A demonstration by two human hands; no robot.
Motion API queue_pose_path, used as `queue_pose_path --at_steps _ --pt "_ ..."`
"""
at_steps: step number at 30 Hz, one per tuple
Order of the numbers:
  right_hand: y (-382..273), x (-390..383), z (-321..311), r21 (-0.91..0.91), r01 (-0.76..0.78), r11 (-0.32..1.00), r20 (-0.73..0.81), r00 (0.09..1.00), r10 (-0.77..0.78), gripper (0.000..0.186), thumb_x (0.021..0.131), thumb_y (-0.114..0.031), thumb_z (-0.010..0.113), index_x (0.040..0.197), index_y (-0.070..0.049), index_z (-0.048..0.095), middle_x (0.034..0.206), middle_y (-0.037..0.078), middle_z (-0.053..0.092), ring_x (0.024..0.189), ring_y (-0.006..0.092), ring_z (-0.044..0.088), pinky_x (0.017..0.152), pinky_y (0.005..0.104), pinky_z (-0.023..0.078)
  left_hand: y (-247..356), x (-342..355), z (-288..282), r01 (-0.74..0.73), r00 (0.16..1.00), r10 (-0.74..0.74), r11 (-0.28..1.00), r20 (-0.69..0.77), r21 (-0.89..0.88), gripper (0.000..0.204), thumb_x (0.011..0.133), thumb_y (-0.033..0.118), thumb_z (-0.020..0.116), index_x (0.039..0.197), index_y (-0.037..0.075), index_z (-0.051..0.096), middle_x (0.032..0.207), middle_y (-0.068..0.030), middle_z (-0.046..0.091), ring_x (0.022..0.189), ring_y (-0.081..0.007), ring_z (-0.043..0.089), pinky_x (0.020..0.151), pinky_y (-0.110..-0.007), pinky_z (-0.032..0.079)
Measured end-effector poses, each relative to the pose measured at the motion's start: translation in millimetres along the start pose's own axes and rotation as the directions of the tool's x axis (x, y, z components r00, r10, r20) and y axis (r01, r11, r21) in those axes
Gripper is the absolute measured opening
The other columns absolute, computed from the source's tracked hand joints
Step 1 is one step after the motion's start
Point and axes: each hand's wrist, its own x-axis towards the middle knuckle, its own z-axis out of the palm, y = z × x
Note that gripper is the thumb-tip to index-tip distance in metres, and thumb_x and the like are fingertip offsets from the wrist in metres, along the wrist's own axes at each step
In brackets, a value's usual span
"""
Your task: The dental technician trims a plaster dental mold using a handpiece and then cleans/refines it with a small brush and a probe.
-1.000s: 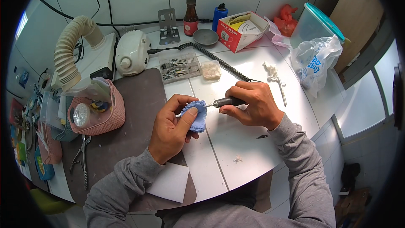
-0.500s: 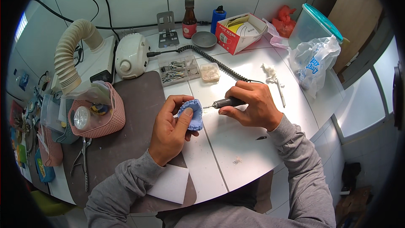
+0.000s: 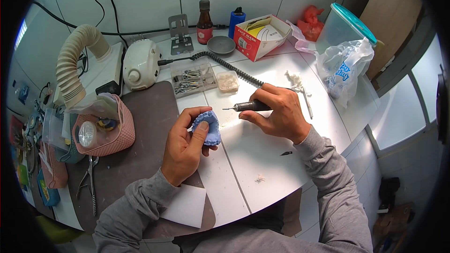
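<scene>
The blue dental model (image 3: 213, 133) sits in my left hand (image 3: 185, 147), above the white table (image 3: 255, 157), my thumb pressed on its inner face and my other fingers bent behind it, pinching it. In my right hand (image 3: 280, 112) I grip the dark handpiece (image 3: 251, 106) between curled fingers, the thumb stretched out along its underside; how my hidden fingertips close on it, I cannot tell. A second ago the thin bit (image 3: 228, 108) met the model's toothed edge; half a second later a small gap showed, and now that gap is wider, with the bit pointing just past the model's upper edge. Beyond my hands, a clear divided tray (image 3: 197, 92) holds many slim burs (image 3: 191, 84), and the small square box (image 3: 229, 89) just beside it has pale pieces inside. Behind them, near the gray dish (image 3: 221, 45), an open red-and-white carton (image 3: 246, 47) shows something yellow and white within. To my left, the pink basket (image 3: 110, 133) carries a clear-wrapped round item (image 3: 87, 134), a yellow-and-blue thing (image 3: 107, 122) and pale sheets (image 3: 108, 103). Far right stands a clear tub (image 3: 328, 30) with a teal lid (image 3: 355, 22); its contents I can't make out.
</scene>
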Motion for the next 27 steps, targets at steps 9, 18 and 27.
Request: queue_pose_path --at_steps 9,18,27 --pt "2.0 -1.1 1.1 -0.03 -0.011 0.999 0.039 0.999 0.012 0.051 0.092 -0.057 0.092 0.089 -0.009 0.075 0.077 0.003 0.062 0.062 0.022 0.063 0.057 0.0402 0.048 1.8 -0.6 0.4 0.005 1.0 -0.005 1.0 -0.012 -0.006 0.031 0.119 0.015 0.058 0.147 0.001 0.059 0.108 -0.007 0.07 0.076 -0.0098 0.071 0.059 -0.023 0.054" --pt "-0.3 -0.1 -0.5 0.016 0.032 0.999 0.028 0.999 -0.032 0.05 0.091 -0.055 0.093 0.088 -0.009 0.074 0.076 0.004 0.062 0.063 0.0227 0.063 0.058 0.0404 0.048 4.2 -1.1 -0.1 0.065 0.998 -0.064 0.998 -0.023 0.024 0.032 0.118 0.017 0.061 0.145 0.001 0.063 0.095 -0.0046 0.069 0.068 -0.0088 0.069 0.055 -0.021 0.052" --pt "-5.1 0.8 -3.0 0.043 0.087 0.995 0.05 0.995 -0.089 0.051 0.09 -0.056 0.092 0.089 -0.009 0.072 0.079 0.005 0.063 0.066 0.0246 0.064 0.06 0.0413 0.048 8.3 -2.5 0.4 0.074 0.997 -0.073 0.995 -0.008 0.063 0.033 0.117 0.019 0.062 0.145 0.001 0.068 0.092 -0.0043 0.072 0.067 -0.0081 0.069 0.054 -0.021 0.051"
